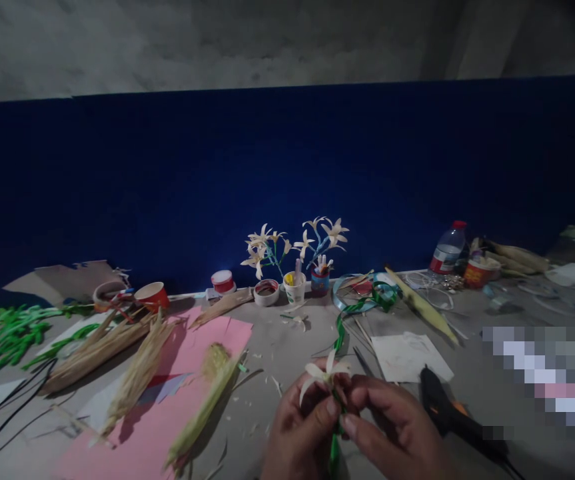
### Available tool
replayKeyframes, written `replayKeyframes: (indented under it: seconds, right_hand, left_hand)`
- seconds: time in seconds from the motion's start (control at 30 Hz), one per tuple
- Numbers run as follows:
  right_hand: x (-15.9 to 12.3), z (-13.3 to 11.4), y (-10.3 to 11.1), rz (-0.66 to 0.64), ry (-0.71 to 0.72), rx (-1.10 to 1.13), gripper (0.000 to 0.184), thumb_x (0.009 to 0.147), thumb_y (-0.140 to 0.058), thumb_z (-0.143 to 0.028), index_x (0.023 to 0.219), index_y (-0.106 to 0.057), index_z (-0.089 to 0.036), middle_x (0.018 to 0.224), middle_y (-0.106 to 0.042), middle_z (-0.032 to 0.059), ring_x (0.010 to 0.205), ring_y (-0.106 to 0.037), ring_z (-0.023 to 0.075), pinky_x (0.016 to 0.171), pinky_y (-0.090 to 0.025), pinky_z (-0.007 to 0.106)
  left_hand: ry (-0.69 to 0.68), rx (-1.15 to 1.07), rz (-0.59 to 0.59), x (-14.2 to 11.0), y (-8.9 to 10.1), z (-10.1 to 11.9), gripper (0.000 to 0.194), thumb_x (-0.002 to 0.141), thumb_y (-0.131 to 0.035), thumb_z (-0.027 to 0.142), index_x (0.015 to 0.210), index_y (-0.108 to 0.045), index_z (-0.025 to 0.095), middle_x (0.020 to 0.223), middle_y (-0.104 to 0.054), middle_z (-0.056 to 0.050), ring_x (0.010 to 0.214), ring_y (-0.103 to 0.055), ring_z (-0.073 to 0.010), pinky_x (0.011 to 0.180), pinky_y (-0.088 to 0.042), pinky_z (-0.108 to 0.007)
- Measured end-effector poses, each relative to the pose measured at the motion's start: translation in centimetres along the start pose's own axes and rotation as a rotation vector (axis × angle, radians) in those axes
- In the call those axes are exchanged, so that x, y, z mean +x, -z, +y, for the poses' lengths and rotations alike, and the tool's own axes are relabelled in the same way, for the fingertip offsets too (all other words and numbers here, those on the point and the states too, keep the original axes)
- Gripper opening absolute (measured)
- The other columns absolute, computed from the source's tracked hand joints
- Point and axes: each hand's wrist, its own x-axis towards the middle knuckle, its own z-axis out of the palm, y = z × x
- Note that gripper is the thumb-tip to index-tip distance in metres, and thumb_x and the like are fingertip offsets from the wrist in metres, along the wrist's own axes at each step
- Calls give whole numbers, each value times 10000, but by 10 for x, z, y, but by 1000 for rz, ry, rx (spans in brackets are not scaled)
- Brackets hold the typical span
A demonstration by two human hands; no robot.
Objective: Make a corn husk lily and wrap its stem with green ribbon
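Note:
At the lower middle, my left hand [304,423] pinches a handmade flower [328,375] with pale, narrow petals just below its head. My right hand [394,417] is closed at the same spot from the other side, thumb and fingertips against the green-wrapped stem [334,453]. A shiny green ribbon [343,323] runs from behind the flower back across the table; its join to the stem is hidden by my fingers. Close to my right hand lies a black glue gun [442,403] with an orange trigger.
Finished pale flowers [262,247] stand in small cups along the blue partition [167,180]. Corn husks [137,373] and pink paper [194,387] lie to the left, beside green fuzzy stems [7,330]. A white paper sheet [410,357] and a bottle [448,252] are on the right.

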Motion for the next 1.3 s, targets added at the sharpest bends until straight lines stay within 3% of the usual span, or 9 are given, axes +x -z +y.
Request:
replayKeyframes:
  seconds: [0.1,0.17,0.27,0.37,0.43,0.8,1.03,1.17,1.3]
  right_hand:
    - [5,-10,2,-62,164,-116,109,768,-620,-280,685,-582,-221,842,-715,49,845,-674,237,737,-518,298]
    - [9,-18,4,-101,357,-269,117,799,-560,-189,690,-536,-224,737,-658,15,735,-650,189,667,-501,259]
    - [13,-24,5,-62,625,-491,145,808,-518,-107,729,-483,-225,681,-598,-1,679,-602,169,625,-476,254]
    - [15,-25,5,-14,757,-621,157,809,-513,-81,746,-467,-218,663,-581,3,656,-566,172,630,-464,279]
    - [15,-26,5,-17,790,-669,163,812,-512,-77,737,-465,-213,667,-587,12,657,-560,179,655,-465,305]
    - [11,-20,6,-19,726,-620,174,786,-604,-97,879,-523,-219,845,-635,23,817,-619,187,766,-490,299]
    - [15,-31,21,-157,587,-437,356,837,-502,-126,1170,-500,-254,1237,-529,63,1180,-512,205,978,-428,303]
    - [22,-36,27,-245,561,-405,227,845,-491,-124,1019,-546,-257,1107,-569,39,1106,-538,204,936,-449,304]
    - [23,-35,29,-337,366,-301,217,850,-516,-144,1032,-533,-261,1041,-603,22,996,-591,191,847,-483,272]
  left_hand:
    - [17,5,-14,2,2,-1,179,605,-852,209,761,-771,179,735,-708,-33,711,-639,-159,686,-463,-242]
    - [9,36,-10,3,3,-1,205,616,-848,241,792,-770,171,759,-700,-42,764,-636,-176,772,-461,-271]
    - [-85,146,40,2,4,0,193,611,-851,264,752,-751,179,756,-660,-29,776,-603,-173,758,-451,-259]
    - [-189,273,91,-1,4,2,176,606,-852,257,712,-733,184,774,-637,-20,779,-583,-169,741,-446,-243]
    - [-184,315,101,-3,4,4,176,623,-840,275,731,-732,187,786,-639,-20,785,-588,-173,755,-446,-249]
    - [-108,271,143,-5,-2,11,227,604,-847,296,765,-743,175,711,-619,-10,722,-552,-160,694,-444,-239]
    - [-54,271,54,-4,-4,16,229,620,-832,285,809,-747,187,758,-627,-4,778,-559,-157,743,-422,-226]
    - [-13,236,-8,-3,-3,15,214,646,-808,272,830,-740,188,766,-636,-10,789,-575,-171,755,-432,-251]
    - [-32,253,-16,-2,-5,14,206,649,-804,256,829,-746,173,752,-656,-28,803,-603,-201,775,-441,-276]
